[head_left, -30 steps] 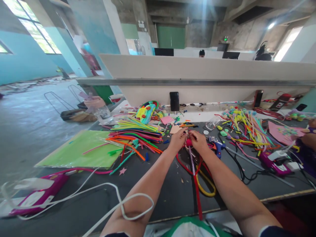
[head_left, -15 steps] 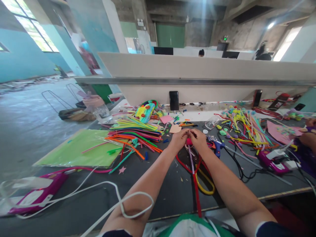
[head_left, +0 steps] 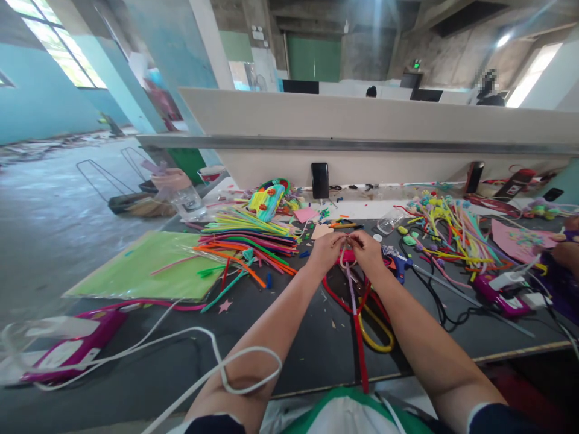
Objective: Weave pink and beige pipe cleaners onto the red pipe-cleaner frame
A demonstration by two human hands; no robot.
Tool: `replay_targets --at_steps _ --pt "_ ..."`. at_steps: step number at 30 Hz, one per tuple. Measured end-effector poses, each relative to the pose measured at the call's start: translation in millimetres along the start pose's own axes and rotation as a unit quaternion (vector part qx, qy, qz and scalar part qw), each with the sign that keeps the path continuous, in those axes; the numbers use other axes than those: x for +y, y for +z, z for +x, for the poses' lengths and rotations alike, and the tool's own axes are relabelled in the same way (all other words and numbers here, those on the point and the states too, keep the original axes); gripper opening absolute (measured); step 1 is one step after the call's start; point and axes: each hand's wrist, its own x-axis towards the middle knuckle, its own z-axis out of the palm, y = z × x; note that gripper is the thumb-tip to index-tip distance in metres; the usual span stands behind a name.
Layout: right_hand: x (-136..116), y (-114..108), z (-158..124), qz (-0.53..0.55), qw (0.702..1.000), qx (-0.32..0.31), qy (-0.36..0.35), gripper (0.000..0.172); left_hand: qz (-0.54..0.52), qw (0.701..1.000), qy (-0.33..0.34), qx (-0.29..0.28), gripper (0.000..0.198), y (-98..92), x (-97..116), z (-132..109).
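My left hand and my right hand meet fingertip to fingertip over the dark table. Both are closed in a pinch; what lies between the fingers is too small and too hidden to name. Just below them is a bright pink-red piece, partly covered by the hands. A lilac strip runs down from it towards a long red strip, which reaches the table's front edge. Red and yellow loops lie beneath, the yellow loop beside my right forearm. A blue glue gun rests right of my right hand.
Bundled colourful pipe cleaners and a green sheet in clear plastic lie left. A white cable loops across my left forearm. Magenta power strips sit at both sides. A phone leans on the partition. Another person's hand is far right.
My hands stay pinched together, with the fingers slightly shifted and a little more of the pink-red piece showing below them. The view has tilted slightly.
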Motion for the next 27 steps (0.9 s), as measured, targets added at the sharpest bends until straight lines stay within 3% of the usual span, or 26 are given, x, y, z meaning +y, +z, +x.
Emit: replay_targets --at_steps 7,12,14,16,20,27 --pt "5.4 0.2 2.8 -0.032 0.996 -0.009 -0.082 0.018 0.087 0.995 0.040 0.028 0.015 -2.3 3.6 1.8" --pt "-3.6 -7.7 1.5 -0.041 0.997 0.008 -0.071 0.016 0.089 0.994 0.045 0.042 0.026 1.5 -16.1 5.6" --pt "-7.2 -11.9 1.2 -0.045 0.997 0.008 -0.057 0.017 0.123 0.991 0.050 0.010 0.032 4.1 -27.9 5.7" --pt "-8.3 -14.4 1.2 -0.044 0.998 0.015 -0.047 0.018 0.167 0.983 0.043 -0.061 0.038 7.8 -36.9 3.5" --pt "-0.3 -12.1 1.2 -0.021 0.999 0.030 -0.027 0.018 0.238 0.955 0.003 -0.174 0.042 18.4 -40.2 -5.3" --pt "21.4 -2.2 2.4 0.031 0.997 0.018 0.067 0.017 0.245 0.950 0.015 -0.194 0.032 29.6 -31.8 -13.6"
